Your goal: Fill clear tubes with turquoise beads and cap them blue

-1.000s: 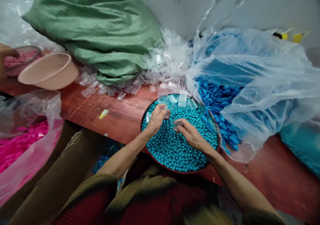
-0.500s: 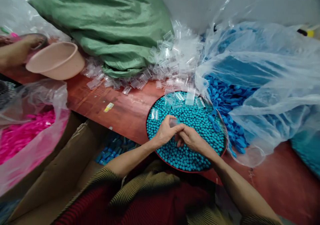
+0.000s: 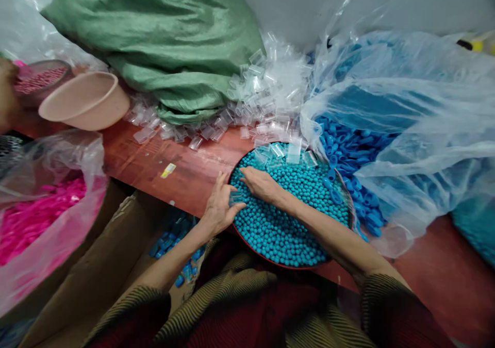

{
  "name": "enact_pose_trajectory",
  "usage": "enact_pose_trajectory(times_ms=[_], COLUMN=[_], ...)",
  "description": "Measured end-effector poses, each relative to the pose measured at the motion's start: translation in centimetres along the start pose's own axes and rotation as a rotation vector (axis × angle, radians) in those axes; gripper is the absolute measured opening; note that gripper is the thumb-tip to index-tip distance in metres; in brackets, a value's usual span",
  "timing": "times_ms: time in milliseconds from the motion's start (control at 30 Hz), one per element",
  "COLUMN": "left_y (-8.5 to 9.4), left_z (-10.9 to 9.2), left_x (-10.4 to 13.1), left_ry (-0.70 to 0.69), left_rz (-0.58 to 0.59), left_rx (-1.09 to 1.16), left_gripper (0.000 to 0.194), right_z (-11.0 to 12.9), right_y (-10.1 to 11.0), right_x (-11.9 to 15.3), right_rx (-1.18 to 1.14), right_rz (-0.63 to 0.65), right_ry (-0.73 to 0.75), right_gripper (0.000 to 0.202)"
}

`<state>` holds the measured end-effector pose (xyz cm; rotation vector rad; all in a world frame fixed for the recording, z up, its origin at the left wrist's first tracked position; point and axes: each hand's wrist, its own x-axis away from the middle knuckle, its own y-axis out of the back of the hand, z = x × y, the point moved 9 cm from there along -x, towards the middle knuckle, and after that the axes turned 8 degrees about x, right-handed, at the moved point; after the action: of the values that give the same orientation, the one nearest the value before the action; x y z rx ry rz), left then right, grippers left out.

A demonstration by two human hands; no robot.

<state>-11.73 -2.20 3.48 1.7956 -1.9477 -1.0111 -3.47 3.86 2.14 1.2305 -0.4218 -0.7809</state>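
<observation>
A round red-rimmed tray is full of small teal beads. Over its left rim, my left hand holds a clear plastic sleeve between thumb and fingers, and teal shows through it. My right hand reaches over the beads, its fingertips drawn together by the tray's left edge; whatever they hold is hidden. Several loose clear sleeves lie on the beads at the far side. Blue plastic clips hang over the tray's right side.
Behind the tray are a heap of clear sleeves and a green sack. A clear bag with blue pieces stands right. At left are a pale pink bowl, a bag of pink pieces and another person's hand.
My hands were together over the middle of the beads. They have parted and moved left, the left hand to the rim. My right hand now covers where a loose sleeve lay.
</observation>
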Motion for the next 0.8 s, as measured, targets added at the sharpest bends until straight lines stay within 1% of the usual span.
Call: enact_pose_trajectory(times_ms=[67, 133, 200, 267, 367, 433, 467, 500, 533, 567, 600, 633, 700, 733, 800], left_y=[-2.2, -4.7, -6.7, -8.1, -8.6, -8.5, -8.5, -8.7, -8.8, -9.0, -9.1, -9.0, -8.6, -8.3, -7.7], left_z=[-0.8, -1.7, -2.3, -2.7, -2.9, -3.0, -3.1, -3.1, -3.2, -3.1, -3.1, -3.1, -3.2, -3.3, -3.3], left_x=[-0.7, -1.4, -1.8, -2.0, -2.1, -2.2, -2.2, -2.2, -2.2, -2.1, -2.1, -2.0, -2.0, -2.0, -2.2], left_ry=[-0.075, -0.144, -0.185, -0.189, -0.151, -0.116, -0.099, -0.084, -0.068, -0.057, -0.053, -0.059, -0.097, -0.123, -0.167], left_rz=[0.087, 0.168, 0.24, 0.291, 0.314, 0.329, 0.347, 0.369, 0.386, 0.394, 0.388, 0.363, 0.272, 0.22, 0.137], left_rx=[-0.011, 0.014, 0.046, 0.08, 0.089, 0.034, -0.008, -0.05, -0.088, -0.116, -0.136, -0.149, -0.162, -0.166, -0.165], left_gripper=[0.03, 0.032, 0.037, 0.043, 0.059, 0.069, 0.068, 0.064, 0.057, 0.05, 0.046, 0.044, 0.045, 0.045, 0.045], right_z=[-1.8, -3.7, -4.8, -4.9, -4.3, -4.1, -4.3, -4.4, -4.5, -4.6, -4.6, -4.5, -4.5, -4.4, -4.2], right_y=[1.1, 1.5, 1.4, 1.0, 0.7, 1.2, 1.8, 2.6, 3.5, 4.5, 5.0, 5.0, 4.3, 4.0, 3.7], right_x=[1.9, 4.1, 5.9, 7.2, 7.9, 7.2, 6.4, 5.4, 4.2, 2.9, 1.7, 0.5, -0.8, -1.0, -0.2], right_rx=[-0.196, -0.325, -0.364, -0.346, -0.216, -0.054, 0.035, 0.122, 0.195, 0.262, 0.326, 0.376, 0.425, 0.442, 0.452], right_rz=[-0.109, -0.163, -0.146, -0.081, 0.074, 0.167, 0.177, 0.162, 0.116, 0.042, -0.006, -0.018, -0.017, -0.031, -0.081], right_ry=[-0.038, -0.111, -0.166, -0.175, -0.159, -0.179, -0.203, -0.231, -0.254, -0.279, -0.285, -0.274, -0.236, -0.206, -0.143], right_gripper=[0.025, 0.024, 0.025, 0.029, 0.03, 0.028, 0.028, 0.027, 0.027, 0.027, 0.028, 0.028, 0.023, 0.022, 0.021])
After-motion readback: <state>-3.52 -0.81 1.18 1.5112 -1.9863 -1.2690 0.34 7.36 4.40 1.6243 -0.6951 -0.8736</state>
